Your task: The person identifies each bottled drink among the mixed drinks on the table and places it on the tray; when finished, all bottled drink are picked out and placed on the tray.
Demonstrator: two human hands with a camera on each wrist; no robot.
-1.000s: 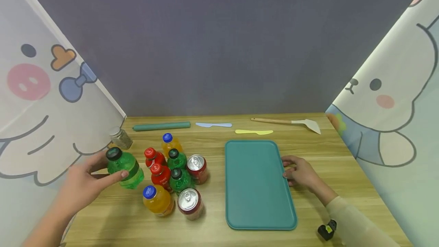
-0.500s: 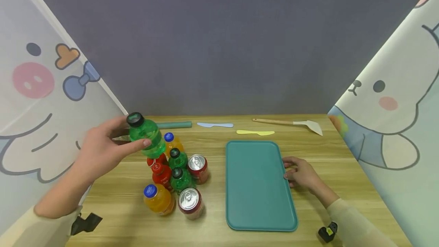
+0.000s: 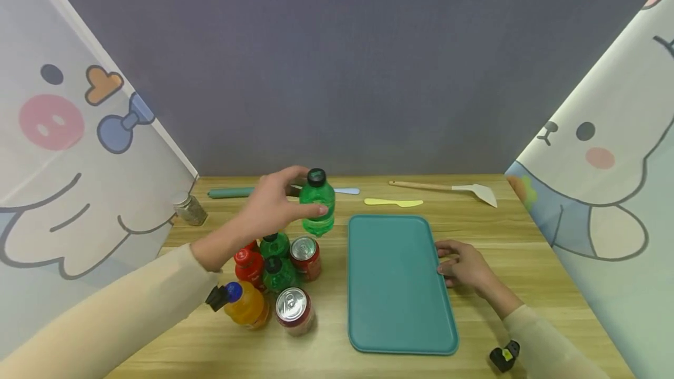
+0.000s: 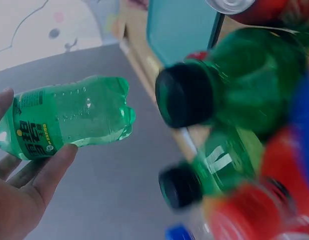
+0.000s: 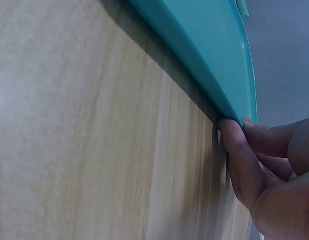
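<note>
My left hand [image 3: 276, 203] grips a green soda bottle [image 3: 317, 206] with a black cap, held upright in the air left of the tray. In the left wrist view the bottle [image 4: 69, 117] shows a dark label and a ribbed base, with fingers and thumb around its label end. My right hand [image 3: 463, 265] pinches the right rim of a teal tray [image 3: 400, 285]. Up close in the right wrist view, thumb and finger of the right hand [image 5: 274, 170] meet on the edge of the tray [image 5: 214, 45].
Left of the tray stand green bottles [image 3: 280, 275], a red bottle [image 3: 250, 266], an orange juice bottle [image 3: 246, 306] and two cans [image 3: 293, 310]. Along the back lie a green roll [image 3: 230, 192], a yellow knife [image 3: 393, 202] and a spatula [image 3: 442, 186]. A spice jar [image 3: 191, 209] stands back left.
My left hand has lifted the green soda bottle and carried it rightward from the far left, over the grouped bottles toward the tray. The right hand stays at the tray's rim.
</note>
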